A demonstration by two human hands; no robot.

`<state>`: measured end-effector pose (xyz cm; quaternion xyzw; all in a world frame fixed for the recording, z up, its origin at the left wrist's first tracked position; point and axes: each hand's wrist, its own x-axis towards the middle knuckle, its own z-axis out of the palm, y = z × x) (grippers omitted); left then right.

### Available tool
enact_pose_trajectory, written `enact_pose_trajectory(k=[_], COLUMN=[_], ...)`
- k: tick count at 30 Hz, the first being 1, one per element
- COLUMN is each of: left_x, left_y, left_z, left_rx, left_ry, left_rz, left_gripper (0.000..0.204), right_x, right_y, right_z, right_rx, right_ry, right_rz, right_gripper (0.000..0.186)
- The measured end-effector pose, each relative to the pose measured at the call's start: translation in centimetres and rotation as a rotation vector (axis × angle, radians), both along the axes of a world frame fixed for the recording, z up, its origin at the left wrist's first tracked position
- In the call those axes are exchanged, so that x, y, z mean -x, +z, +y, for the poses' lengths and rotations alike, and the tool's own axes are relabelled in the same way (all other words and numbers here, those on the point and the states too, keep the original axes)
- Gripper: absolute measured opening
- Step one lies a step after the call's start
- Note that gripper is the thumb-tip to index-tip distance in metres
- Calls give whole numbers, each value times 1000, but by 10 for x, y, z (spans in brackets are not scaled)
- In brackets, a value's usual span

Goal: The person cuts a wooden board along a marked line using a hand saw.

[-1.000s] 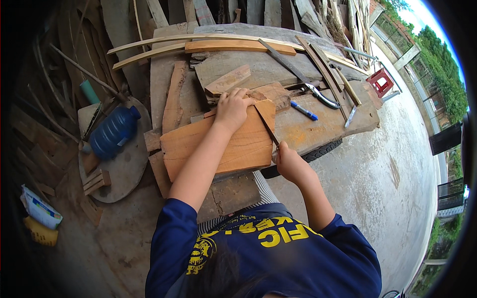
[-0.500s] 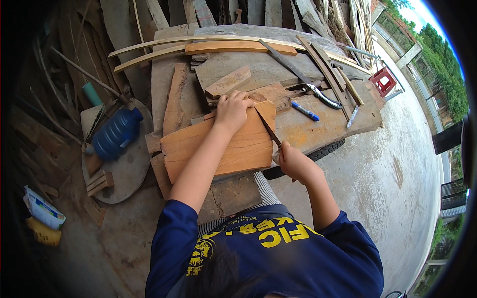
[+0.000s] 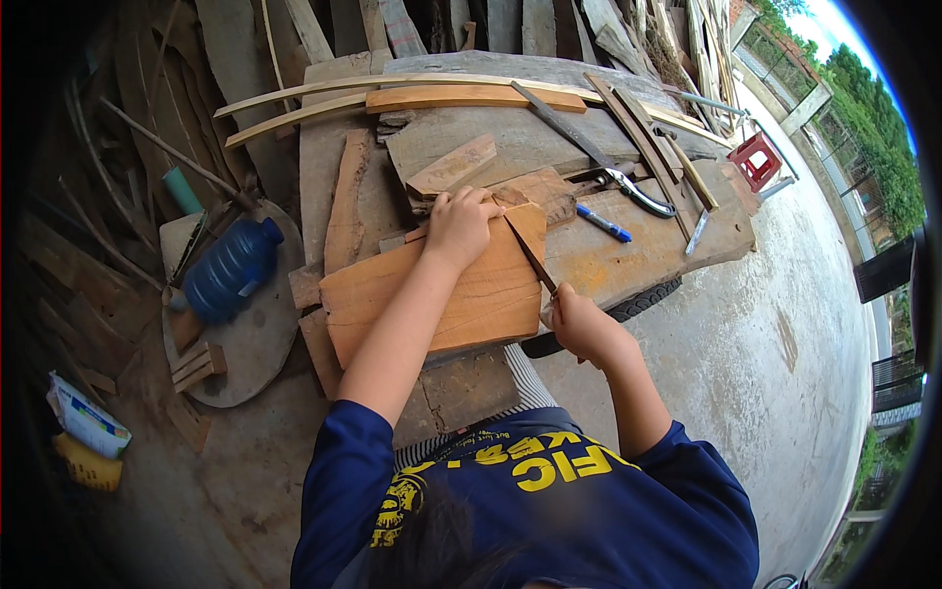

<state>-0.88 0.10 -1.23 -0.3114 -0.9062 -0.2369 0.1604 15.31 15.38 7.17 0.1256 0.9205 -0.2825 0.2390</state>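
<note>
My left hand point(image 3: 459, 228) is curled over the upper part of an orange-brown board point(image 3: 392, 294), fingers gripping near its top edge. In my right hand point(image 3: 579, 324) is a dark, narrow-bladed saw point(image 3: 526, 250), its blade lying diagonally across the board's right corner. Behind that corner are a rough wood offcut point(image 3: 540, 189) and a smaller pale block point(image 3: 451, 167). A blue marker point(image 3: 602, 222) lies just right of them, near a hand saw with a black-and-silver handle point(image 3: 640, 193). Whatever supports the board's underside is mostly hidden.
Long wooden strips point(image 3: 476, 98) cross the plank worktop point(image 3: 687, 245). At left, a blue water jug point(image 3: 235, 270) and bags point(image 3: 86, 415) sit among scrap wood. Leaning boards point(image 3: 535, 25) line the back. A red crate point(image 3: 754, 160) stands right, beside concrete floor point(image 3: 746, 393).
My right hand has shifted slightly down and right with the saw since a second ago. My left hand keeps its hold on the board; the whole view has drifted slightly downward.
</note>
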Motion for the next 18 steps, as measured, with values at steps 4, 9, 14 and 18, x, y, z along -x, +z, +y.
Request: enact_pose_trajectory(k=[4, 9, 14, 18], left_x=[-1, -1, -1, -1], left_y=[-1, 1, 1, 1], left_z=[0, 0, 0, 0], left_rx=[-27, -30, -24, -28], left_ry=[3, -4, 1, 5], left_rz=[51, 34, 32, 50], left_gripper=[26, 25, 24, 23], right_x=[-1, -2, -4, -3], right_y=[-4, -4, -15, -21], right_z=[0, -1, 1, 2], right_rx=[14, 11, -14, -57], right_ry=[-5, -26, -8, 25], right_rz=[13, 16, 51, 82], right_gripper=[23, 23, 24, 24])
